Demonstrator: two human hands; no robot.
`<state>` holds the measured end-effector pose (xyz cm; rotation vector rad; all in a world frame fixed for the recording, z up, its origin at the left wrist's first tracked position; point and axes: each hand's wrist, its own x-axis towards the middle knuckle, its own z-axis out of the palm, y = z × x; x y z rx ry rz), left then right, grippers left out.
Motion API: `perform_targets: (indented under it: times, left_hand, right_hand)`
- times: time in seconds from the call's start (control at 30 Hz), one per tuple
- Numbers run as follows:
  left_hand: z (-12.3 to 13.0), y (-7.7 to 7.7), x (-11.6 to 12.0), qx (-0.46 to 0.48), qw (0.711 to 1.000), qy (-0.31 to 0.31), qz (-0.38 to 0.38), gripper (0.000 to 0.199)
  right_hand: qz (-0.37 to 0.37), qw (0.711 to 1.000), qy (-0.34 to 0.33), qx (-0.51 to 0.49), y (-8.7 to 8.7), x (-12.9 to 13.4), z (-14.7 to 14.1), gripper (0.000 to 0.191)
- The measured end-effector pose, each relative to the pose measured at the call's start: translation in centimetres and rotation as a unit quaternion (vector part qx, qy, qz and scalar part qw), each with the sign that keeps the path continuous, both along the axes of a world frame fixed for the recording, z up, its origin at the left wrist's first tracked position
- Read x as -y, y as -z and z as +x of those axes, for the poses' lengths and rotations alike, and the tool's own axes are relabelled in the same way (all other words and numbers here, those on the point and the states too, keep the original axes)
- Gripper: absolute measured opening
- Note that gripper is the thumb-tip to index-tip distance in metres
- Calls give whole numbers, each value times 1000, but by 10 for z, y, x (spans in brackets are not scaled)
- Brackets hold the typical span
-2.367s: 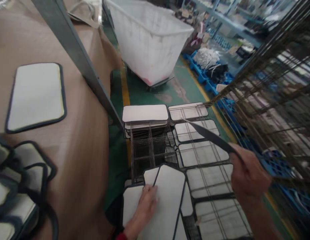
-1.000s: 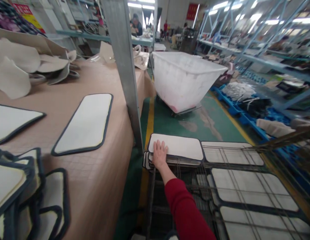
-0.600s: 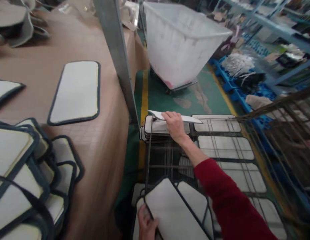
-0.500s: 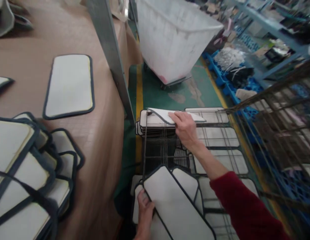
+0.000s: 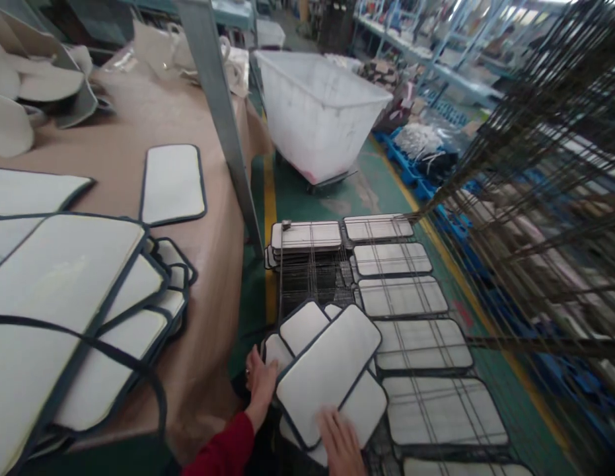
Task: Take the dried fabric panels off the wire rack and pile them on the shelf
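Note:
White rounded panels with dark edging lie crosswise in a loose pile in front of me, the top panel (image 5: 331, 370) slanting across the others. My left hand (image 5: 261, 380) is at the pile's left side, its thumb and fingers closed on the edge of a lower panel (image 5: 277, 350). Motion slightly blurs my right hand (image 5: 339, 439), which lies with fingers stretched out over the near end of the pile. Beyond the pile, a stack of similar panels (image 5: 307, 235) sits at the far left corner of the wire rack (image 5: 312, 284).
More panels (image 5: 423, 344) lie in a column behind wires on the right. At left, a brown-covered table (image 5: 213, 264) carries heaped panels (image 5: 64, 277) and a single panel (image 5: 172, 184). A metal post (image 5: 222, 125) stands before a white wheeled bin (image 5: 322, 112). Blue pallets (image 5: 411, 165) line the right.
My right hand has left the far stack and come back to the near pile. A panel now lies across the pile at another slant. The view has tilted up.

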<state>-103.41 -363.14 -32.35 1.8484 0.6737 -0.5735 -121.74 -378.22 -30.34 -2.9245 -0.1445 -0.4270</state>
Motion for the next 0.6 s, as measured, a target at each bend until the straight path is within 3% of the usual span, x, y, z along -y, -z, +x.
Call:
perform_targets:
  times: [0.07, 0.17, 0.3, 0.37, 0.43, 0.53, 0.6]
  left_hand:
    - [-4, 7, -4, -23, 999, -14, -19, 59]
    - [-14, 4, -7, -16, 997, -22, -73, 48]
    - [-29, -30, -4, -12, 984, -32, -173, 51]
    - [-36, -52, 1, -40, 965, -25, -258, 59]
    - [-42, -71, 9, -91, 924, -21, -370, 69]
    - [-50, -91, 24, -152, 844, -5, -515, 83]
    - [-58, -103, 31, -133, 846, 6, -517, 83]
  right_hand:
    - [35, 997, 66, -22, 23, -4, -11, 67]
    - [133, 968, 211, -32, 31, 9, -8, 53]
    - [281, 888, 356, -76, 28, 37, -5, 59]
    - [327, 862, 382, -69, 27, 51, -11, 60]
    - [354, 852, 384, -42, 26, 61, -18, 58]
    - [352, 860, 369, -27, 24, 68, -24, 55]
    - [308, 882, 355, -16, 21, 65, -25, 54]
